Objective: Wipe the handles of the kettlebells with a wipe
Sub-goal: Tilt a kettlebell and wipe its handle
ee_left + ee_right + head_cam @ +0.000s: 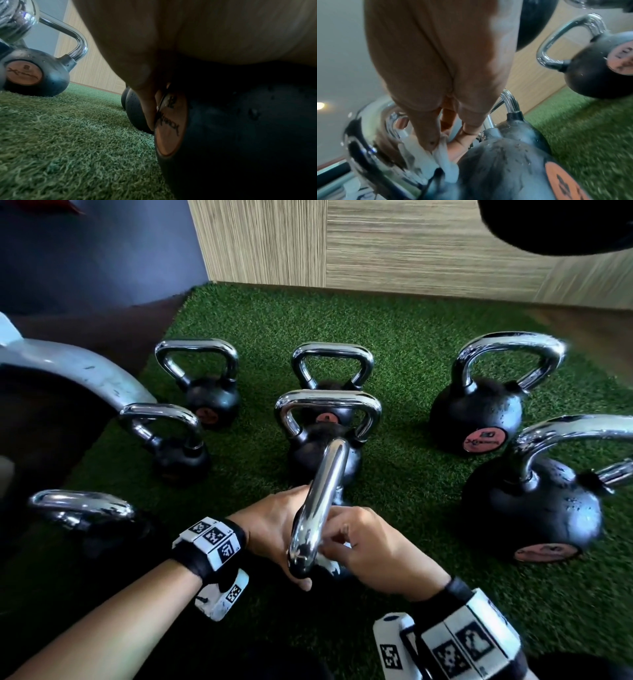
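Observation:
The nearest kettlebell stands on green turf, and its chrome handle (322, 494) points up toward me. My left hand (274, 525) grips that handle from the left, fingers passing behind it and thumb low in front. My right hand (370, 546) pinches a white wipe (330, 565) against the handle's near right side. The right wrist view shows the crumpled wipe (440, 161) pressed between my fingertips (428, 143) and the chrome handle (368, 135). In the left wrist view my left hand (171, 40) sits over the black body (240, 135) with its orange "12" label.
Several more chrome-handled kettlebells stand around on the turf (394, 440): two behind (329, 419) (205, 392), two large ones on the right (479, 405) (534, 508), two on the left (171, 446) (85, 508). A grey metal frame (68, 368) curves in at left. A wood-panel wall (376, 244) closes the back.

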{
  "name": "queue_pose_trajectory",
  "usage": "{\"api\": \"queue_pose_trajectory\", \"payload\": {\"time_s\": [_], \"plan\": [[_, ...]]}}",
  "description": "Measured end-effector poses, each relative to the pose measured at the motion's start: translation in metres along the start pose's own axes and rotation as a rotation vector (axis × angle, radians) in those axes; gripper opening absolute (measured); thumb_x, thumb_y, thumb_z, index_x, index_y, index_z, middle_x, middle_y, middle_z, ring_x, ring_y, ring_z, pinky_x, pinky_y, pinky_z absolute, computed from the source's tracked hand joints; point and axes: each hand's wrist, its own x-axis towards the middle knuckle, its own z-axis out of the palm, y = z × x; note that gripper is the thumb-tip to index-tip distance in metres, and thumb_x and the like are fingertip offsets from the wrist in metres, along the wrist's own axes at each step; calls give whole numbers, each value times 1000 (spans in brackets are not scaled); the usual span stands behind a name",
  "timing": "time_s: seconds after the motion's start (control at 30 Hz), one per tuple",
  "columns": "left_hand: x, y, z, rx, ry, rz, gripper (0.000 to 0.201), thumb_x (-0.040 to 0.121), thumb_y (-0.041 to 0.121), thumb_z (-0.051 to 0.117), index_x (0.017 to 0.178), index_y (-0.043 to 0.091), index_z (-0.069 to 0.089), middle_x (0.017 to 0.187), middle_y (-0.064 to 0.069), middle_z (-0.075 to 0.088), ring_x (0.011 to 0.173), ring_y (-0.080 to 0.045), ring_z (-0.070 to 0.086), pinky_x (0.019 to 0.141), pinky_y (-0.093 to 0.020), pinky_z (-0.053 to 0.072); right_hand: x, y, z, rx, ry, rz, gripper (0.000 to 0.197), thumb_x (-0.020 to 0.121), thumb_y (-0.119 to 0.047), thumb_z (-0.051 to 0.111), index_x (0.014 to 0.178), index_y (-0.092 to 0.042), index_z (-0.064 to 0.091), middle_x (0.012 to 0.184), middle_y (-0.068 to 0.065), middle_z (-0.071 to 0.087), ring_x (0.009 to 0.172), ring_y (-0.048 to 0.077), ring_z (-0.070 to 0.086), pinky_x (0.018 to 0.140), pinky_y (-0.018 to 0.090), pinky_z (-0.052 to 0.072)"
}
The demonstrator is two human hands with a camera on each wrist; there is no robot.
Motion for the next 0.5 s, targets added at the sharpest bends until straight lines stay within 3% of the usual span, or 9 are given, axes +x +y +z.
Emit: {"api": "queue_pose_trajectory", "payload": {"time_s": [0.07,0.13,0.17,0.23,0.3,0.33,0.4,0.47,0.5], "plan": [[2,-2,0,-9,20,-17,83,51,32,104,100,59,43,102,43,49,96,34,46,75,7,35,-4,0,-1,87,-4,18,20,90,1,67,93,-13,80,106,-18,72,97,1,68,84,19,50],[1,-3,1,6,3,-12,87,50,35,104,109,54,43,107,52,43,100,35,43,76,9,33,-8,-2,-2,221,-8,31,22,91,4,63,98,-10,79,111,-4,74,103,12,70,91,31,54],[2,-5,3,19,-19,-8,89,50,40,103,115,52,44,111,54,39,104,30,44,77,10,31,-9,-3,-1,279,-7,33,21,92,5,63,98,-8,79,109,0,75,101,12,71,89,31,54],[3,-10,2,26,3,-11,88,54,40,102,117,56,42,113,44,39,106,13,48,78,10,31,-8,-3,2,427,-5,40,14,94,5,65,100,1,76,104,10,77,94,17,70,84,30,53],[3,-12,3,38,4,5,99,49,43,103,124,59,41,118,36,43,111,11,47,82,8,31,-6,2,8,670,15,84,17,92,3,67,106,13,70,104,29,72,92,31,65,83,36,53],[4,-10,3,59,-21,18,107,44,47,103,131,57,41,123,35,43,113,16,46,86,7,30,-6,4,10,812,18,130,25,91,0,69,110,16,67,104,34,69,92,35,63,82,39,53],[5,-12,4,24,6,-4,97,47,37,104,123,54,45,118,36,48,107,24,48,85,6,33,-9,6,13,1040,-8,213,31,90,-3,68,114,16,65,101,27,70,84,31,68,79,37,57],[4,-14,5,-19,55,-24,78,60,25,100,107,53,45,107,37,51,100,18,55,81,4,39,-13,7,13,1149,-26,230,23,91,3,62,112,11,68,97,18,75,80,22,73,77,31,61],[4,-15,6,-15,59,-30,75,63,27,99,108,53,45,108,39,52,102,20,55,84,1,43,-13,7,12,1182,-27,239,21,91,6,60,110,8,69,95,16,75,79,20,74,76,30,62]]}}
